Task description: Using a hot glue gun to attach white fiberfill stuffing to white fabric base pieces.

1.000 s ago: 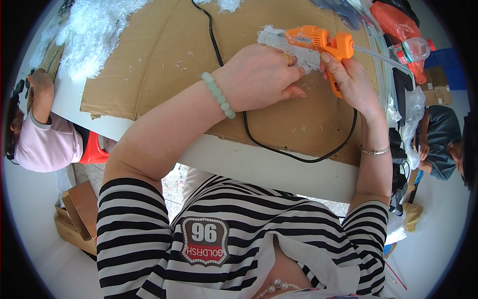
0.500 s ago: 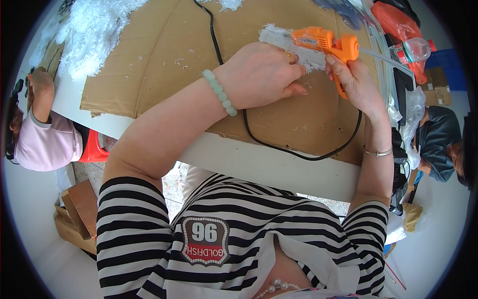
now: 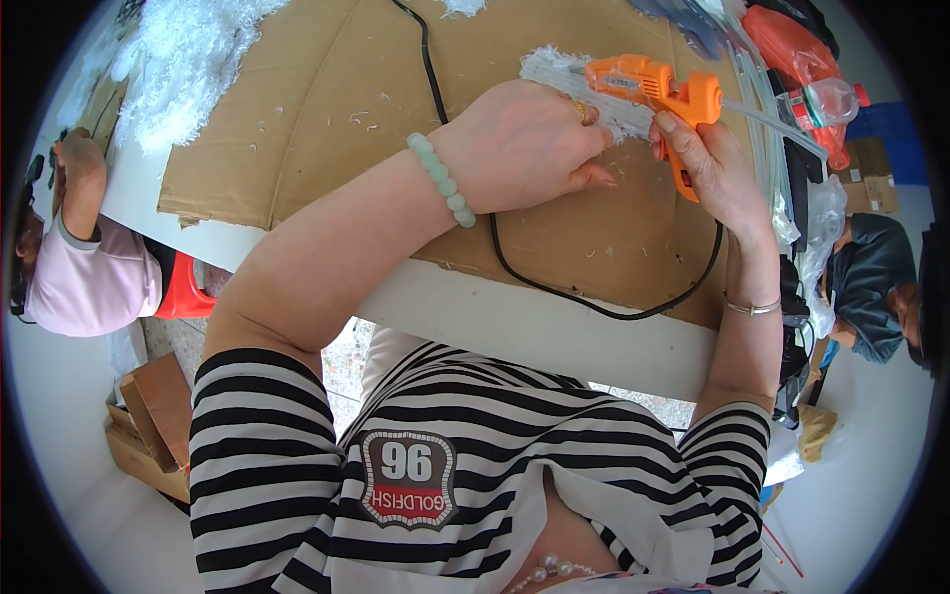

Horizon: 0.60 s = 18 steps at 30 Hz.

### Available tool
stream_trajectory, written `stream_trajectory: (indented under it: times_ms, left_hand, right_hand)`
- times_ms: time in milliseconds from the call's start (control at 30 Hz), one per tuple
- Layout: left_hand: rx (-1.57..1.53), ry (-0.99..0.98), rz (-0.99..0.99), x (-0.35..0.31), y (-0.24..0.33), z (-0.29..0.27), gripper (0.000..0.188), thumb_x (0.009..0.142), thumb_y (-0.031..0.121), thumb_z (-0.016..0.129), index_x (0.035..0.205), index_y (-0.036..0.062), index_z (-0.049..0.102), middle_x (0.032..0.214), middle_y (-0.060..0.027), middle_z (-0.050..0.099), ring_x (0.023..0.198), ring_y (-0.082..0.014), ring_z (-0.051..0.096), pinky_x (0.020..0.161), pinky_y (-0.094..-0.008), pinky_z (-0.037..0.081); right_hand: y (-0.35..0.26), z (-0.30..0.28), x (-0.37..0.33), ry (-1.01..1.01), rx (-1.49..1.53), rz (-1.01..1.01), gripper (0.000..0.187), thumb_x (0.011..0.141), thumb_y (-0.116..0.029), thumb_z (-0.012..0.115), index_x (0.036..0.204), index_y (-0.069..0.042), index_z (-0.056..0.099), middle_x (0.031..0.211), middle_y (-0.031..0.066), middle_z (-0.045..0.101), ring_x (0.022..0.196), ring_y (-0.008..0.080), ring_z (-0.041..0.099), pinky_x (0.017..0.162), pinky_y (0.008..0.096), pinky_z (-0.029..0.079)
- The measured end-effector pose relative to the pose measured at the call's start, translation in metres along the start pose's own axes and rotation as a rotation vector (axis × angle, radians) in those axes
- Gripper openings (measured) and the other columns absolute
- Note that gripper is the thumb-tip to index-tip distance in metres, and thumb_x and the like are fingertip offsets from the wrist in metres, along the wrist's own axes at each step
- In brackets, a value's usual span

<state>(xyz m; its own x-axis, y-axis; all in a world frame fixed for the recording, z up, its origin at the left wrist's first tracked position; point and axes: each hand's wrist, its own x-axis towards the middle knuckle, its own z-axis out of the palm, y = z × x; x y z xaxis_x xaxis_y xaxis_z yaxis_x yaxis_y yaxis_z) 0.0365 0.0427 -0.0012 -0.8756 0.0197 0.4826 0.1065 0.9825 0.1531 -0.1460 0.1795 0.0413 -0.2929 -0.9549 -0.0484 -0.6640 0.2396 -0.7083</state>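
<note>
My right hand (image 3: 708, 163) is closed round the handle of an orange glue gun (image 3: 643, 84), its nozzle pointing left. A clear glue stick (image 3: 762, 114) sticks out of the gun's back end. Below the nozzle lies a white fringed fabric strip (image 3: 554, 67), flat on the brown cardboard (image 3: 346, 129). My left hand (image 3: 529, 144) rests over the near edge of this strip and holds it down, thumb apart on the cardboard side. Some of its fingertips are hidden behind the hand. A black cord (image 3: 584, 302) runs across the cardboard beneath my left wrist.
Fluffy white fringe material (image 3: 198, 59) is heaped at the far left. Clear glue sticks (image 3: 757, 74), a plastic bottle (image 3: 831, 104) and a red plastic bag (image 3: 787, 40) stand at the right. One person (image 3: 94, 277) sits at the left, another (image 3: 871, 277) at the right.
The glue gun and my right hand have shifted slightly right. My left hand stays on the fabric strip, nearly unmoved.
</note>
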Motion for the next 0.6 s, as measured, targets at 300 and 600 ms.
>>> stream_trajectory:
  times_ms: [300,600]
  left_hand:
    - [-0.009,0.002,-0.005,0.000,0.000,0.000,0.030,0.082,0.036,0.062,0.085,0.0060,0.065,0.075,-0.0063,0.062,0.072,-0.0240,0.063,0.064,-0.0371,0.050]
    - [-0.033,0.019,0.011,0.002,0.001,-0.002,0.029,0.081,0.033,0.063,0.086,0.0047,0.064,0.081,-0.0077,0.065,0.071,-0.0270,0.062,0.064,-0.0380,0.050]
  right_hand:
    - [-0.003,0.004,0.001,0.049,0.141,-0.047,0.040,0.095,-0.043,0.046,0.089,-0.005,0.058,0.074,0.0001,0.055,0.068,0.0089,0.051,0.060,0.0222,0.039]
    - [-0.001,-0.010,0.000,0.167,0.449,-0.150,0.044,0.096,-0.044,0.043,0.098,-0.002,0.057,0.087,0.0034,0.059,0.077,0.0125,0.058,0.070,0.0259,0.045]
